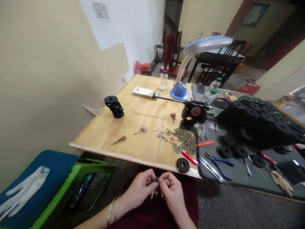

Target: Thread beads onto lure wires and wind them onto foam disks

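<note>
My left hand is closed in a pinch below the table's front edge, over my lap. Close beside it my right hand is pinched too. Between their fingertips is a small dark piece, too small to name. A thin whitish strip sticks out below the left fingers. Just beyond the hands, a black foam ring lies flat on the table edge. Behind it are a red-handled tool and a heap of small metal pieces, with tiny coloured beads at its left.
A hand-cranked device with a long rod stands behind the heap, near a blue desk lamp. Pliers, tweezers and many black foam spools occupy the grey mat. A green stool stands at left.
</note>
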Action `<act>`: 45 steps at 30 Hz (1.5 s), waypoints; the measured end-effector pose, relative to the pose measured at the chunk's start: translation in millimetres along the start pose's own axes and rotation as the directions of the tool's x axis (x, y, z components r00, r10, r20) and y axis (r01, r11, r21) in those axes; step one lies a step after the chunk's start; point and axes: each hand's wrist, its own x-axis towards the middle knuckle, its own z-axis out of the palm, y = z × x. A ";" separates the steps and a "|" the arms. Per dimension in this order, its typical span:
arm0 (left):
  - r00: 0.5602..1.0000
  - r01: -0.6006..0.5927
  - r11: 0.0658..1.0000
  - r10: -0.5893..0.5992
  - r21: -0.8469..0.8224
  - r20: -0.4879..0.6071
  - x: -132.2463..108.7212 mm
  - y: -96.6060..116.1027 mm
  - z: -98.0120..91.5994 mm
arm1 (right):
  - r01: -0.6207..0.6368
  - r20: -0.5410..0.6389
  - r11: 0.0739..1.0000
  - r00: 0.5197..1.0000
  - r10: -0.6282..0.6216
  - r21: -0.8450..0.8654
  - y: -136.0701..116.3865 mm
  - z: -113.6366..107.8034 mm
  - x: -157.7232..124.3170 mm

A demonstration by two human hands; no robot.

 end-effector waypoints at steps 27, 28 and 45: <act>0.996 0.088 0.987 -0.087 -0.131 0.011 2.8 -1.1 1.7 | 0.033 0.010 0.998 0.999 -0.033 0.045 6.5 -2.9 1.3; 0.995 0.104 0.983 -0.104 -0.148 0.012 2.6 1.0 2.0 | 0.023 0.008 0.998 1.000 -0.023 0.064 7.1 -3.4 1.3; 0.988 0.058 0.996 -0.068 -0.069 -0.142 5.5 -1.3 2.8 | -0.069 0.004 0.996 0.998 0.069 0.053 8.3 -7.2 -7.4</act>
